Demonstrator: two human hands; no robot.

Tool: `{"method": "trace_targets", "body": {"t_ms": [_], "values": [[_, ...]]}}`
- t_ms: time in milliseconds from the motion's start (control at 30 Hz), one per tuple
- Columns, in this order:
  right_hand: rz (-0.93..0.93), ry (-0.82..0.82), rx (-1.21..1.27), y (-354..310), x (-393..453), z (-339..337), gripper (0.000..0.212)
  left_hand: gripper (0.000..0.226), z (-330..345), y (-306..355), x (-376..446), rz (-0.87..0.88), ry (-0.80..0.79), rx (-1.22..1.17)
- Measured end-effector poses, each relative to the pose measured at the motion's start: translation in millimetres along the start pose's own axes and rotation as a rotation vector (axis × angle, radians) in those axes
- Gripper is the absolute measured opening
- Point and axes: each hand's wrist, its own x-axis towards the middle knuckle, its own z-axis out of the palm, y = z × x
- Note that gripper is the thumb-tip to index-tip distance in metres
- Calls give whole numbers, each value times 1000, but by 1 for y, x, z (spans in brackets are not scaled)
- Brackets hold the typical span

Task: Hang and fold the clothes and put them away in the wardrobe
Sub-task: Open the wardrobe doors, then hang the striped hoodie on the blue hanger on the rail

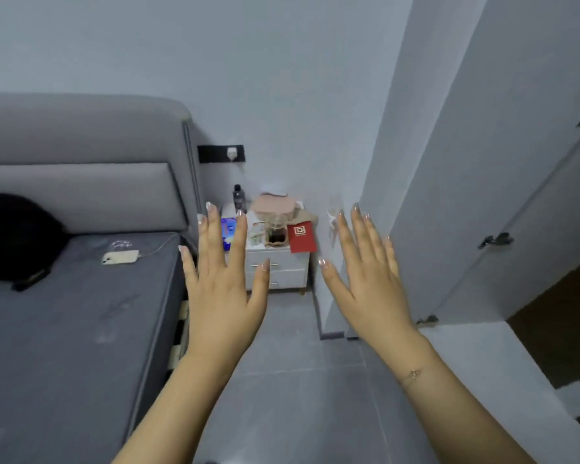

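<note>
Nearest my view are my two forearms, reaching forward over the grey floor (282, 380) between the bed (64, 329) and the white wardrobe door (482, 195). My left hand (221, 293) and right hand (365, 286) are both held out flat, backs up, fingers (211, 236) spread wide and straight, holding nothing and touching nothing. A thin bracelet (412, 375) sits on my right wrist. I read this pose as a ready position, hands shown to the camera with no garment yet picked up, so the task looks to be at its very start.

The only thing I can take for clothing is a black heap (10, 239) at the head of the bed, against the grey headboard (81, 195); it is too dark to tell what garment it is. A white phone (120, 257) lies on the mattress just beside it, on a charging cable, probably left there within reach of the wall socket (230, 153).

Beyond my fingers stands a white nightstand (278, 262) crowded with a dark bottle (239, 197), a glass jar (277, 231), a red booklet (302, 237) and a blue packet (229, 231). The wardrobe door on my right stands partly open, its hinges showing, which suits putting clothes inside; I cannot see into it from here.
</note>
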Motion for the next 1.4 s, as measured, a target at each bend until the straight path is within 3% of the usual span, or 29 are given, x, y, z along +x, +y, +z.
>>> {"method": "trace_targets", "body": {"t_ms": [200, 500, 700, 967, 1167, 1400], "values": [[-242, -145, 73, -130, 4, 55, 69, 65, -74, -109, -54, -262, 87, 51], [-566, -381, 294, -382, -28, 163, 67, 62, -187, -293, -174, -708, 212, 190], [-800, -532, 372, -496, -69, 232, 66, 64, -238, -375, -253, -992, 291, 242], [-1089, -803, 347, -587, -96, 345, 64, 62, -232, -466, -341, -1349, 339, 232], [-1240, -924, 321, -653, -79, 459, 63, 60, -196, -563, -361, -1615, 371, 162], [-1207, -1122, 319, -693, -91, 611, 58, 59, -128, -710, -387, -1851, 595, -159]]}}
